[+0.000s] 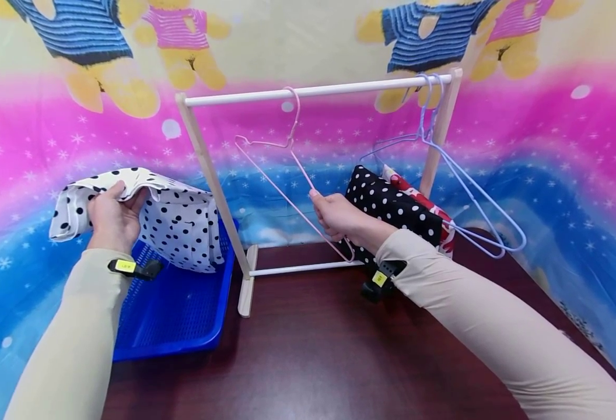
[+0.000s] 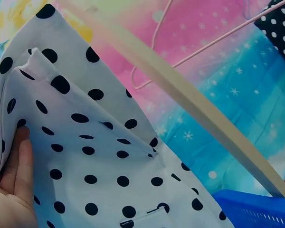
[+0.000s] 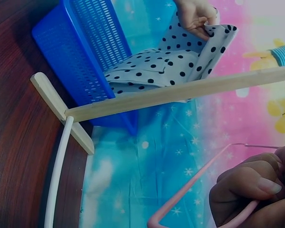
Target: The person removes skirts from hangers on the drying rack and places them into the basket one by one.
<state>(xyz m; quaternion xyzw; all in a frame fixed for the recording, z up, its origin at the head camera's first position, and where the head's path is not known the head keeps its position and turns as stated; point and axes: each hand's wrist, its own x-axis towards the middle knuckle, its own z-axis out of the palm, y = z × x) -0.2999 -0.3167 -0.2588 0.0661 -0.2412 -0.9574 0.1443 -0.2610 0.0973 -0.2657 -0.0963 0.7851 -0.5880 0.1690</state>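
My left hand (image 1: 114, 219) holds a white cloth with black dots (image 1: 182, 227), fingers tucked under its upper folds and thumb on top. The cloth's lower part hangs over a blue basket (image 1: 210, 341). On the right, my right hand (image 1: 346, 217) grips the side of a pink wire hanger (image 1: 298, 108). Its hook is at the top bar of a small wooden rack (image 1: 339, 89), and the hanger tilts down to the right. In the right wrist view, curled fingers (image 3: 247, 180) wrap the pink wire.
Two blue-purple hangers (image 1: 439, 140) hang at the rack's right end. A black cloth with white dots (image 1: 397, 204) and a red-and-white cloth (image 1: 405, 185) hang there, partly behind my right arm. The rack stands on a dark wooden table (image 1: 297, 350) before a patterned backdrop.
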